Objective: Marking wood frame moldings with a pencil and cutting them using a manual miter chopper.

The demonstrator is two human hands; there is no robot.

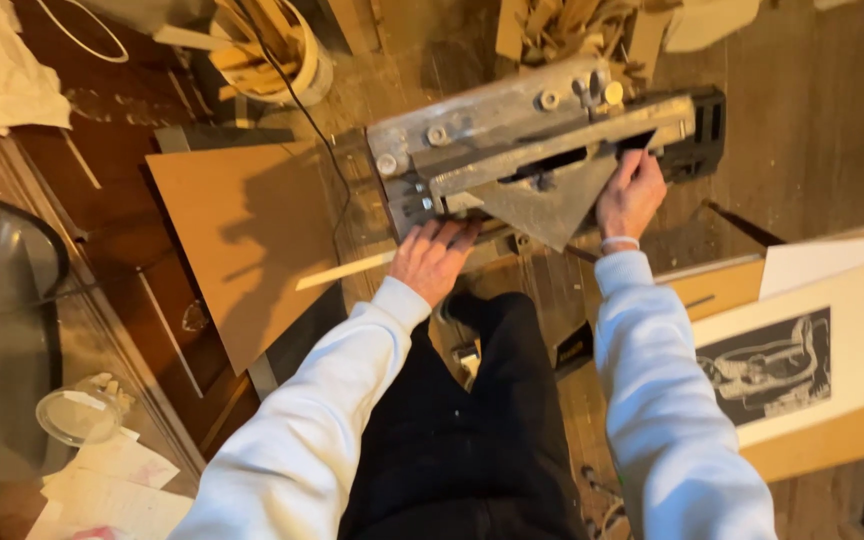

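The floor (832, 130) is made of old, dark wooden boards, and the camera looks straight down at it. Nearest to the camera are two arms in white sleeves and dark trousers (472, 440) between them. On the near left, a clear round plastic lid (80, 412) sits by some loose white papers (112, 490). On the near right, a black and white print on white paper (787, 362) lies on a flat tan board (852, 440). A little farther out, the left hand (432, 258) lies flat with its fingers spread, pressing down on the near edge of a big grey metal cutting machine (532, 140). A thin pale wooden strip (347, 271) sticks out to the left just beside this hand. The right hand (630, 193) is well apart from the left one. Its fingers are curled on the right end of the machine's long metal bar, next to a grey triangle-shaped plate (542, 205); how tightly it grips I cannot tell. To the left of the machine, a large brown cardboard sheet (247, 235) leans over the floor, and a black cord (302, 105) runs past it. Farthest away, a round pale bucket full of wooden scraps (272, 50) stands at the top left, and a heap of light wooden offcuts (572, 25) lies behind the machine.
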